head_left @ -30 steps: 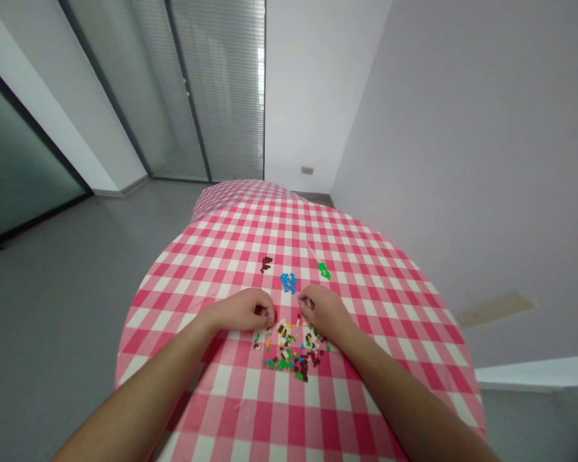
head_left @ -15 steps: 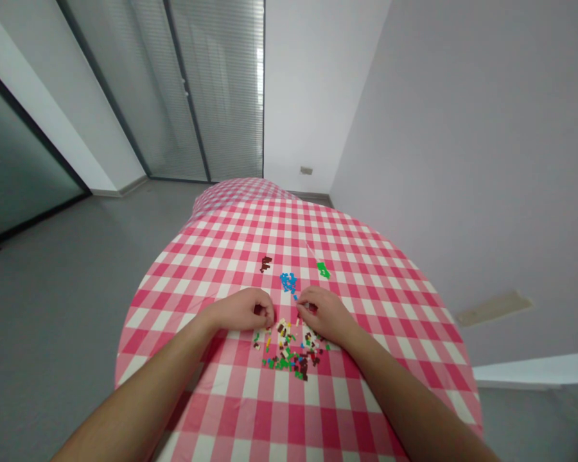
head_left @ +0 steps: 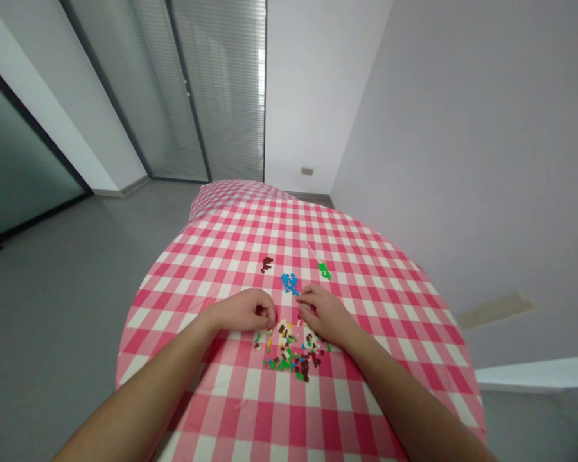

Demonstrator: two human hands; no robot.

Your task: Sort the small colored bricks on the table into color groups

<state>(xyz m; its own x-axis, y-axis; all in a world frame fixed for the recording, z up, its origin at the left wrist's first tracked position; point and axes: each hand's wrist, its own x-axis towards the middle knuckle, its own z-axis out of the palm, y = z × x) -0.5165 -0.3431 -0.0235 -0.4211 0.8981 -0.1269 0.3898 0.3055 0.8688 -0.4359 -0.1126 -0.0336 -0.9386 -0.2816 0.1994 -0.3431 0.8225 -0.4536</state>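
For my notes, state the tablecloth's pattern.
Tablecloth: pink and white checks, best seen in the head view.

Desk (head_left: 197,385): rounded edges, covered with a pink-and-white checked cloth (head_left: 390,276). Small pieces sit directly on the cloth. Near side: loose mixed scatter (head_left: 288,355), mostly green, brown, white and yellow, a bit of red and blue. Just beyond it: blue cluster (head_left: 289,282). Dark brown cluster (head_left: 267,262) slightly farther out, to its left. Bright green cluster (head_left: 324,271) to its right. All three clusters stand apart. Individual piece shapes too small to read.
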